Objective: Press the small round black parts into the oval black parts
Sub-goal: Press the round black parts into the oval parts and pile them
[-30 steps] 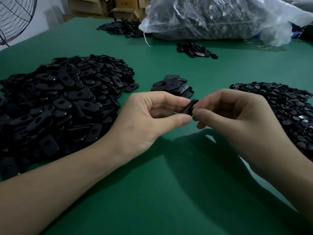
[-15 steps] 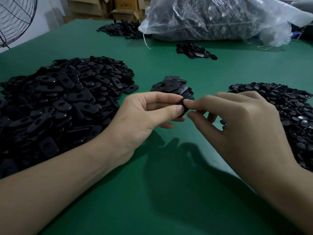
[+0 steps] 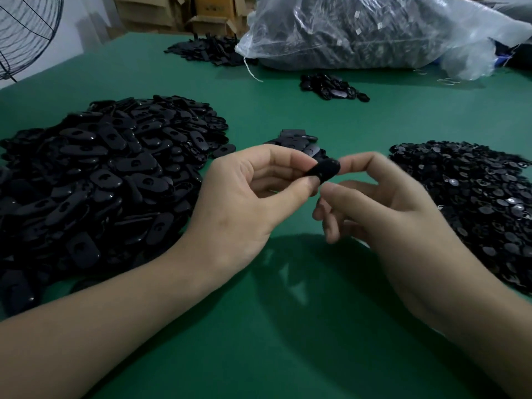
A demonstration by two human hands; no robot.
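Note:
My left hand [image 3: 247,203] pinches one oval black part [image 3: 324,171] between thumb and forefinger, just above the green table [image 3: 288,326]. My right hand [image 3: 383,208] meets it from the right. Its forefinger tip touches the part's right end and its thumb tip sits just under the part; the other fingers hang curled below. A small round part on the held piece cannot be made out. A big heap of oval parts [image 3: 100,180] lies to the left. The heap of small round parts [image 3: 475,203] lies to the right.
A small stack of black parts [image 3: 299,139] sits just behind my hands. Farther back lie another small pile [image 3: 331,86], a flat pile [image 3: 207,51] and a large clear bag of parts [image 3: 374,30]. A wire fan [image 3: 26,33] and cardboard boxes [image 3: 207,12] stand beyond the table.
Both hands stayed together on the part at the table's middle. My right hand loosened from a tight press; its lower fingers now hang apart and more of the part shows.

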